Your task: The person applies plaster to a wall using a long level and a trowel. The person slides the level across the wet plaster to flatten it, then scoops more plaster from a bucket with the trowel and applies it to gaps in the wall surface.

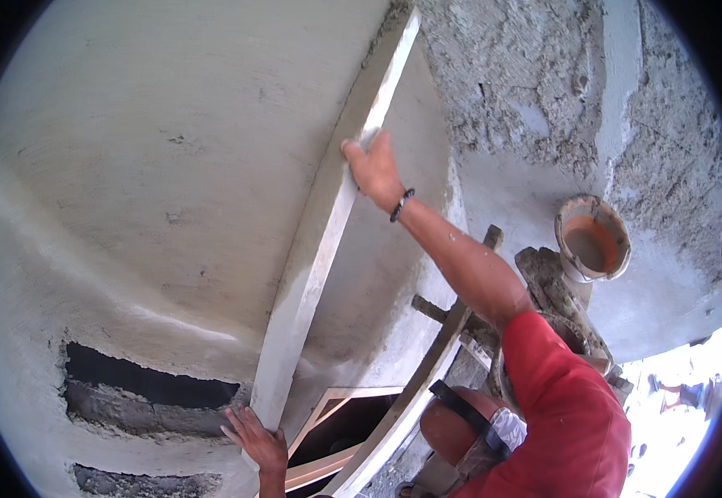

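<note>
- A long pale board (309, 266) lies along the grey plastered wall (170, 191), through the middle of the view; its long axis runs from one o'clock down to seven.
- Right hand (373, 170), at twelve o'clock: fingers and thumb closed round the board's upper part.
- Left hand (257, 441), at seven: fingers spread against the board's lower end; cannot tell whether they grip.
- Eight o'clock: a dark slot (149, 378) in the wall.
- Three o'clock: a bucket (573, 265); any lettering is too small to tell.
</note>
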A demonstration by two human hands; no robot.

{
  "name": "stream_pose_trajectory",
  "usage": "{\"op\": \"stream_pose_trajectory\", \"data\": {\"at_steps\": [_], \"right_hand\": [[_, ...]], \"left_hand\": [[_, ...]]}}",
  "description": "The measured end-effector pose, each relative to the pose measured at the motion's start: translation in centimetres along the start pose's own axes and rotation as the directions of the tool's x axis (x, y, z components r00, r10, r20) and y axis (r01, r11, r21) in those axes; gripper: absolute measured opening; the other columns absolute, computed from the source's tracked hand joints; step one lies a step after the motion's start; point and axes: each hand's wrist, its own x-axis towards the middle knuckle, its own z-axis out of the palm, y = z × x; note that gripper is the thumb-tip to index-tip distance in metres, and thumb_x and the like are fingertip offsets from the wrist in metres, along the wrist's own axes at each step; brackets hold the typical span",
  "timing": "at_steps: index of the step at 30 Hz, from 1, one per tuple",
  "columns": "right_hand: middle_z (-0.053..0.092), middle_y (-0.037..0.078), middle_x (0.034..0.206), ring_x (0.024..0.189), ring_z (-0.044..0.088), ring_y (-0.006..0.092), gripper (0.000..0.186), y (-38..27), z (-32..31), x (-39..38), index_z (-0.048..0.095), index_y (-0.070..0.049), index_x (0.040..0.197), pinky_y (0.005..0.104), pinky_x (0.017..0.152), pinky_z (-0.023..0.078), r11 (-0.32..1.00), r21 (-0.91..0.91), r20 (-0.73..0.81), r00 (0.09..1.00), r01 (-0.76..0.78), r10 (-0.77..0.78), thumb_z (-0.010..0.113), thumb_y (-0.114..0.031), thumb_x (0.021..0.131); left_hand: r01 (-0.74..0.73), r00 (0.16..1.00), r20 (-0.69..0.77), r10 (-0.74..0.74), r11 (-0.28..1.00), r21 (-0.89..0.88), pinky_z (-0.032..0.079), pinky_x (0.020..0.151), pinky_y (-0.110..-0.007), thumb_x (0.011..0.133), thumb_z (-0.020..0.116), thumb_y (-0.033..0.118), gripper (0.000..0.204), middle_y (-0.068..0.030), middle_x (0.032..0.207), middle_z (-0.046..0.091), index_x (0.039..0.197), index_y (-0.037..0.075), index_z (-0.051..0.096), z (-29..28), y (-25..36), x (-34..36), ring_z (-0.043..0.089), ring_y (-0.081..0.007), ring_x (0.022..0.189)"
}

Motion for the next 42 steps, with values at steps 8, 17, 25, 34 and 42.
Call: {"op": "stream_pose_trajectory", "data": {"at_steps": [8, 17, 25, 34, 42], "right_hand": [[0.057, 0.018, 0.083, 0.054, 0.058, 0.0216, 0.050, 15.5, -0.9, -4.1, 0.034, 0.005, 0.109, 0.0344, 0.039, 0.046, 0.985, -0.106, -0.181, 0.977, -0.137, 0.117, 0.059, -0.033, 0.088], [0.056, 0.028, 0.116, 0.106, 0.058, 0.0342, 0.066, 25.7, -2.2, -10.6, 0.029, 0.011, 0.129, 0.0418, 0.091, 0.045, 0.892, 0.123, -0.148, 0.880, -0.436, 0.451, 0.057, -0.034, 0.089], [0.057, 0.022, 0.107, 0.085, 0.061, 0.0283, 0.053, 29.4, -2.8, -13.1, 0.033, 0.004, 0.121, 0.0397, 0.063, 0.052, 0.743, 0.179, -0.039, 0.750, -0.645, 0.660, 0.054, -0.033, 0.089], [0.056, 0.018, 0.098, 0.073, 0.059, 0.0244, 0.054, 38.1, -3.1, -16.5, 0.037, 0.000, 0.117, 0.0365, 0.043, 0.045, 0.555, 0.236, -0.029, 0.565, -0.798, 0.825, 0.056, -0.038, 0.083], [0.059, 0.007, 0.080, 0.063, 0.057, 0.0218, 0.032, 45.1, -5.6, -19.3, 0.053, -0.011, 0.104, 0.0363, 0.047, 0.041, 0.432, 0.375, 0.017, 0.472, -0.820, 0.881, 0.055, -0.037, 0.086]], "left_hand": [[-0.083, 0.995, 0.063, 0.084, 0.996, -0.021, 0.013, 0.110, -0.066, 0.057, 0.069, -0.001, 0.078, -0.0328, 0.147, 0.024, 0.127, -0.006, 0.038, 3.7, -0.8, -3.6, 0.016, -0.0518, 0.139], [-0.169, 0.982, 0.098, 0.161, 0.982, 0.084, 0.019, 0.108, -0.067, 0.057, 0.073, 0.003, 0.076, -0.0338, 0.148, 0.019, 0.126, -0.001, 0.042, 5.2, -2.2, -5.8, 0.015, -0.0545, 0.138], [-0.201, 0.965, 0.197, 0.174, 0.971, 0.130, 0.020, 0.107, -0.069, 0.058, 0.076, 0.007, 0.072, -0.0302, 0.150, 0.015, 0.122, 0.002, 0.045, 5.4, -2.8, -6.0, 0.012, -0.0558, 0.137], [-0.263, 0.960, 0.157, 0.230, 0.934, 0.242, 0.021, 0.103, -0.074, 0.065, 0.071, 0.008, 0.058, -0.0249, 0.152, 0.015, 0.118, 0.006, 0.047, 7.2, -2.4, -6.9, 0.010, -0.0612, 0.134], [-0.276, 0.951, 0.204, 0.231, 0.933, 0.229, 0.023, 0.102, -0.074, 0.069, 0.066, 0.006, 0.049, -0.0229, 0.152, 0.015, 0.116, 0.009, 0.052, 9.1, -1.4, -7.0, 0.014, -0.0605, 0.133]]}}
